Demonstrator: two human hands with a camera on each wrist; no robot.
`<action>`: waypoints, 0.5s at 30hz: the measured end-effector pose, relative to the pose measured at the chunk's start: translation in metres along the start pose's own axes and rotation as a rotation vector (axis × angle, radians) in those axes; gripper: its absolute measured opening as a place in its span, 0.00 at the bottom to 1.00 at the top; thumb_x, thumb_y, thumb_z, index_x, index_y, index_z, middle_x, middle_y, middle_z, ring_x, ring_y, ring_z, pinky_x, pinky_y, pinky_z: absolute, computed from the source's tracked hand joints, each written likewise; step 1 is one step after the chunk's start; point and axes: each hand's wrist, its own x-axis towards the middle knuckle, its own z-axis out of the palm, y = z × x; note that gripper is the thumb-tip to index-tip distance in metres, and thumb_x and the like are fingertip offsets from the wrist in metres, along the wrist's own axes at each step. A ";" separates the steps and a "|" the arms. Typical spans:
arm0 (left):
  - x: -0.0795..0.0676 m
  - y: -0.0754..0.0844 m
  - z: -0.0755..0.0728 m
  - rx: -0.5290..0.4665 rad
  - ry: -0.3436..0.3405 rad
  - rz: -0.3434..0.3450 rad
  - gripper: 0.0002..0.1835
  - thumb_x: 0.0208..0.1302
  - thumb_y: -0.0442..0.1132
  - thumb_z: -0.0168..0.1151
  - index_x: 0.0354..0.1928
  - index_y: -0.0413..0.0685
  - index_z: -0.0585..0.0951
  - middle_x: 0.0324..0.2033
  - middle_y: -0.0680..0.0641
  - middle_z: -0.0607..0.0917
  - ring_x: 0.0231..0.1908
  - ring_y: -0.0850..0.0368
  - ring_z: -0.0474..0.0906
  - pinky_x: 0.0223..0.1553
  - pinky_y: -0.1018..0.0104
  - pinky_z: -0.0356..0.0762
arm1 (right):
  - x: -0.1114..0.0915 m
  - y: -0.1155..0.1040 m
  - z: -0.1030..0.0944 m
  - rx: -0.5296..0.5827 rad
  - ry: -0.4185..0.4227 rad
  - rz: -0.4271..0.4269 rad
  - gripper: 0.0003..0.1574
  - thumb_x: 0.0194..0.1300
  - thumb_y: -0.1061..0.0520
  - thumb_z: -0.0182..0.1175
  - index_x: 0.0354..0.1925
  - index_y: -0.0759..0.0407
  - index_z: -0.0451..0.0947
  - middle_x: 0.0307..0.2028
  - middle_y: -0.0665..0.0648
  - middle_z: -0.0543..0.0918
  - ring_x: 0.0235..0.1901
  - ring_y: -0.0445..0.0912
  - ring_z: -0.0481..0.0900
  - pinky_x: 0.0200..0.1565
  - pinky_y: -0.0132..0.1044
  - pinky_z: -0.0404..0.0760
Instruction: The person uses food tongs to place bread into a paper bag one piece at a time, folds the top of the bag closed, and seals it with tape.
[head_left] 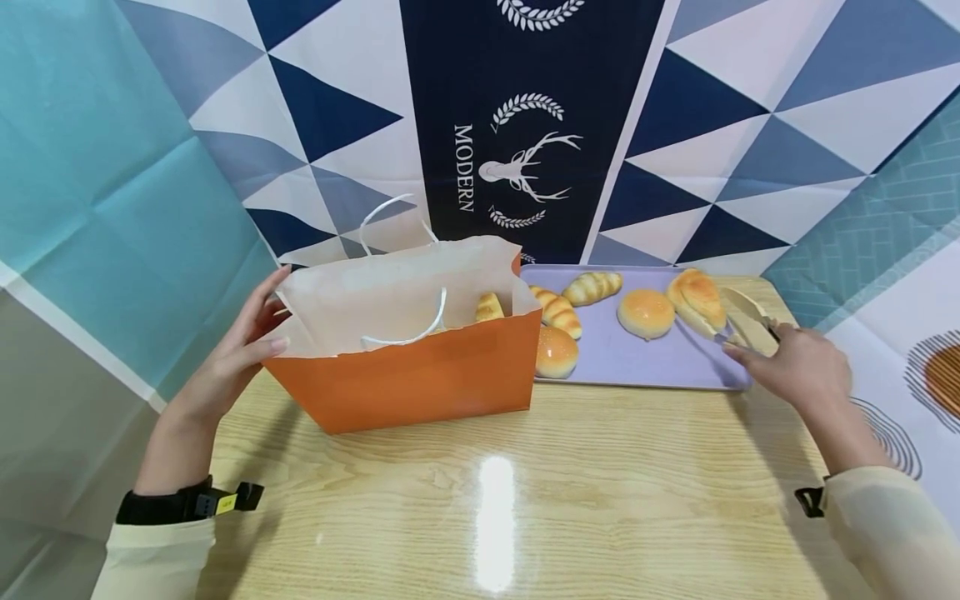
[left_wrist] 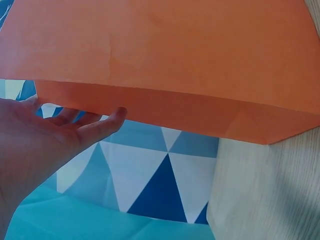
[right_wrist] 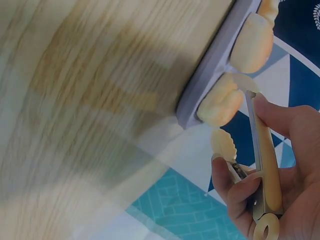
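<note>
An orange paper bag (head_left: pixel 420 383) with a white lining and white cord handles stands on the table, its mouth facing up; part of a yellow-brown bread (head_left: pixel 489 307) shows inside. My left hand (head_left: pixel 238 346) is at the bag's left end, its fingers and thumb extended and touching the side panel. My right hand (head_left: pixel 810 367) grips a pair of tongs (right_wrist: pixel 269 170) with cream tips. Those tips stand apart on either side of a folded bread roll (head_left: pixel 696 298) at the right end of the lilac tray (head_left: pixel 607 362).
Also on the tray are a round bun (head_left: pixel 646 313), a pale ridged roll (head_left: pixel 592 288), a striped roll (head_left: pixel 558 313) and a sesame bun (head_left: pixel 556 352) beside the bag. The wooden table (head_left: pixel 637 492) extends in front. Patterned cloth (head_left: pixel 525 108) hangs behind.
</note>
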 end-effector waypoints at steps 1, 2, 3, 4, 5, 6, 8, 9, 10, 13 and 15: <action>0.000 0.000 0.000 0.002 0.001 -0.001 0.39 0.70 0.29 0.39 0.79 0.57 0.43 0.69 0.36 0.55 0.66 0.38 0.52 0.56 0.70 0.71 | 0.002 -0.001 0.001 -0.001 -0.004 0.003 0.69 0.52 0.16 0.52 0.63 0.74 0.65 0.43 0.85 0.73 0.37 0.76 0.73 0.21 0.58 0.69; 0.000 0.000 0.000 0.004 0.002 -0.003 0.39 0.70 0.29 0.39 0.79 0.56 0.43 0.69 0.35 0.55 0.66 0.37 0.52 0.56 0.70 0.71 | 0.003 -0.001 0.003 0.000 -0.006 0.005 0.70 0.52 0.16 0.52 0.65 0.73 0.64 0.44 0.85 0.73 0.38 0.77 0.72 0.21 0.59 0.69; 0.000 0.001 0.000 0.005 0.002 -0.003 0.39 0.70 0.30 0.40 0.79 0.56 0.42 0.69 0.35 0.55 0.66 0.37 0.52 0.56 0.70 0.71 | 0.005 -0.002 0.004 0.000 -0.009 0.010 0.71 0.51 0.15 0.51 0.66 0.73 0.63 0.45 0.85 0.72 0.39 0.77 0.72 0.22 0.59 0.69; 0.000 0.001 0.000 0.007 0.003 -0.004 0.39 0.70 0.30 0.40 0.79 0.56 0.42 0.69 0.35 0.55 0.66 0.37 0.52 0.56 0.70 0.71 | 0.006 -0.002 0.005 0.000 -0.010 0.016 0.71 0.51 0.15 0.51 0.67 0.73 0.63 0.46 0.85 0.72 0.39 0.78 0.71 0.22 0.60 0.70; 0.001 0.001 0.000 0.007 0.004 -0.005 0.39 0.70 0.30 0.40 0.79 0.56 0.42 0.69 0.35 0.55 0.66 0.37 0.52 0.56 0.70 0.71 | 0.007 -0.003 0.006 -0.004 -0.014 0.022 0.72 0.51 0.15 0.51 0.68 0.72 0.62 0.47 0.86 0.71 0.40 0.78 0.71 0.22 0.61 0.70; 0.001 0.001 0.000 0.008 0.003 -0.004 0.39 0.70 0.30 0.40 0.79 0.56 0.42 0.69 0.35 0.55 0.66 0.37 0.52 0.56 0.70 0.71 | 0.008 -0.003 0.007 -0.005 -0.014 0.027 0.73 0.51 0.15 0.51 0.69 0.72 0.61 0.48 0.86 0.70 0.41 0.79 0.70 0.23 0.61 0.70; 0.001 0.001 0.000 0.009 0.003 -0.007 0.39 0.70 0.30 0.40 0.79 0.57 0.43 0.69 0.35 0.55 0.66 0.38 0.52 0.56 0.70 0.71 | 0.010 -0.004 0.008 -0.009 -0.017 0.037 0.74 0.51 0.15 0.51 0.71 0.72 0.58 0.51 0.87 0.69 0.42 0.80 0.69 0.24 0.63 0.71; 0.001 0.001 0.000 0.009 0.003 -0.007 0.39 0.70 0.30 0.40 0.79 0.57 0.43 0.69 0.35 0.55 0.65 0.38 0.52 0.56 0.70 0.71 | 0.011 -0.005 0.009 -0.013 -0.019 0.041 0.74 0.50 0.15 0.51 0.71 0.72 0.58 0.51 0.87 0.68 0.43 0.80 0.69 0.25 0.64 0.71; 0.001 0.001 0.000 0.009 0.004 -0.008 0.39 0.70 0.30 0.40 0.79 0.57 0.43 0.69 0.35 0.55 0.66 0.38 0.52 0.56 0.70 0.71 | 0.011 -0.005 0.009 -0.015 -0.019 0.042 0.75 0.50 0.15 0.51 0.72 0.72 0.57 0.52 0.87 0.68 0.43 0.80 0.69 0.26 0.64 0.72; 0.000 0.001 -0.001 0.009 0.004 -0.011 0.39 0.70 0.30 0.39 0.79 0.58 0.43 0.69 0.35 0.55 0.66 0.38 0.52 0.56 0.71 0.71 | 0.012 -0.008 0.010 -0.019 -0.014 0.043 0.74 0.51 0.16 0.53 0.71 0.73 0.58 0.51 0.86 0.68 0.42 0.79 0.69 0.26 0.64 0.72; 0.000 0.002 -0.001 0.010 0.002 -0.010 0.39 0.70 0.30 0.39 0.79 0.57 0.43 0.70 0.35 0.54 0.66 0.37 0.51 0.56 0.71 0.71 | 0.013 -0.009 0.011 -0.024 -0.002 0.038 0.72 0.52 0.17 0.54 0.69 0.74 0.60 0.49 0.85 0.69 0.41 0.79 0.70 0.25 0.62 0.72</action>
